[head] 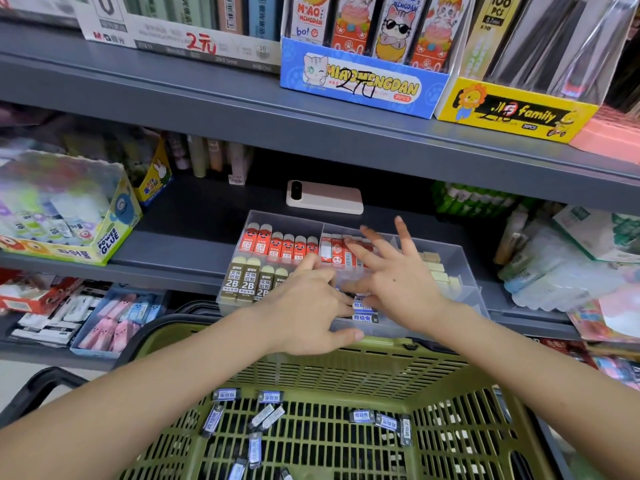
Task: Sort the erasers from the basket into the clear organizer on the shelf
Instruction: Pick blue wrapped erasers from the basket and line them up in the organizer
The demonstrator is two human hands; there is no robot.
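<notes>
The clear organizer (460, 268) stands on the middle shelf, with rows of red, brown 2B, red-and-white and cream erasers in its compartments. Both hands hover over its front middle compartment, where blue-labelled erasers (364, 310) lie. My left hand (304, 308) reaches in from the left with its fingertips down on those erasers and its thumb along the organizer's front wall. My right hand (398, 277) is spread above the same spot, fingers straight and fanned, holding nothing that I can see. Below, the green basket (346, 372) holds several loose blue-labelled erasers (225, 394).
A pink phone (325, 197) lies on the shelf behind the organizer. A glue display box (69, 216) stands at the left and packaged goods (554, 265) at the right. The upper shelf (242, 109) overhangs with cartoon pencil boxes. Trays of erasers sit on the lower left shelf.
</notes>
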